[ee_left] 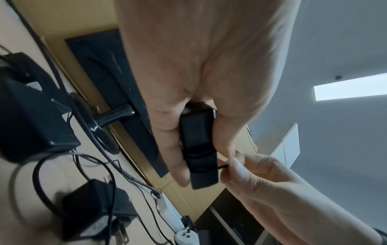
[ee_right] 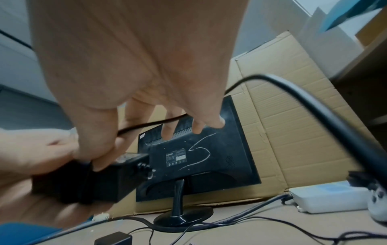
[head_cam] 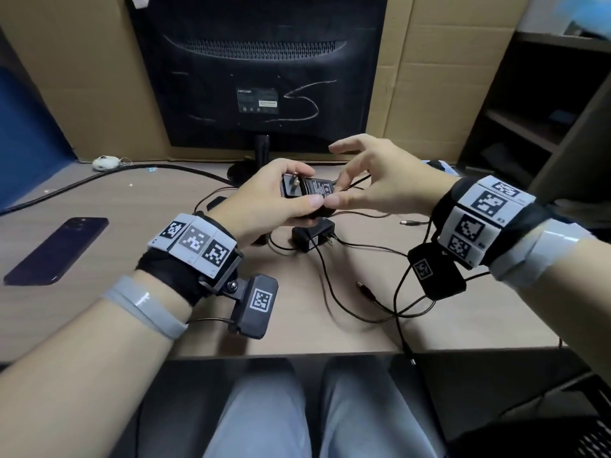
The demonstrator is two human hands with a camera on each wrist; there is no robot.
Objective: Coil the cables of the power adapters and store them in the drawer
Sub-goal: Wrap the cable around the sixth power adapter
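Observation:
My left hand (head_cam: 274, 200) grips a black power adapter (head_cam: 307, 190) above the desk, prongs facing up. Turns of its thin black cable wrap the adapter body (ee_left: 198, 145). My right hand (head_cam: 373, 183) pinches that cable (ee_left: 222, 167) between thumb and forefinger right beside the adapter; its other fingers spread out. In the right wrist view the cable (ee_right: 146, 126) runs across the fingers to the adapter (ee_right: 100, 180). A second adapter (head_cam: 312, 238) lies on the desk below the hands, its cable (head_cam: 334, 292) loose in loops. A third adapter (ee_left: 33, 119) lies further left.
A monitor (head_cam: 261, 71) stands behind the hands, its back to me, in front of cardboard. A dark phone (head_cam: 58, 249) lies at the left of the desk (head_cam: 99, 312). A thick black cable (head_cam: 99, 175) crosses the back left. A white power strip (ee_right: 326, 197) lies at the right.

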